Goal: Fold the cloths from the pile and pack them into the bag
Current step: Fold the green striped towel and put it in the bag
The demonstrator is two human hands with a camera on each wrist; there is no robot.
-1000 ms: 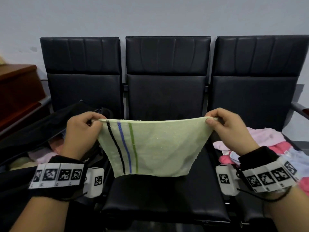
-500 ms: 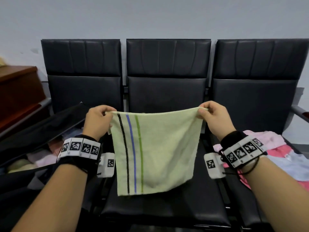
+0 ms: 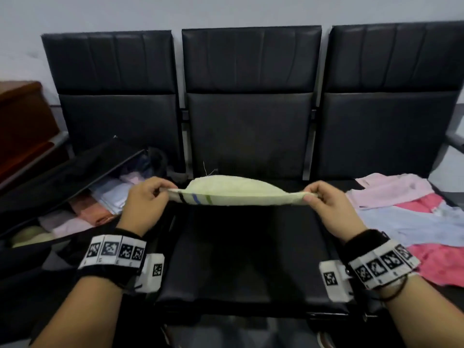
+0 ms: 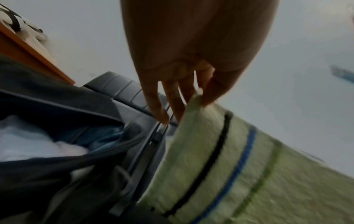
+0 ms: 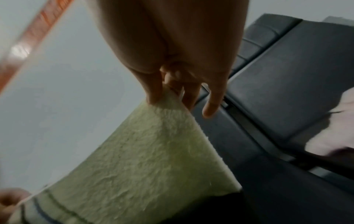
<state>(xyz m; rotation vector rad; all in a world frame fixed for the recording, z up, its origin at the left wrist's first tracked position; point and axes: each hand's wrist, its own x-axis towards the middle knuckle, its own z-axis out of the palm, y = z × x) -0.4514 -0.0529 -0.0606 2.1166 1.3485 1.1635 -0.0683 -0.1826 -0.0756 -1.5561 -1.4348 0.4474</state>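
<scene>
Corners of the towel (image 3: 232, 190) being pinched in my left hand (image 3: 144, 198) and right hand (image 3: 326, 204), I am aiming to lay it flat on the seat (image 3: 241, 259), tension equal.

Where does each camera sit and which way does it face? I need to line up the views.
Head: on the person's head, facing down at the seats; shows left hand, right hand.
Left wrist: along the left hand toward towel, bag.
Right wrist: along the right hand toward the towel.
Shared: all show the towel.
</scene>
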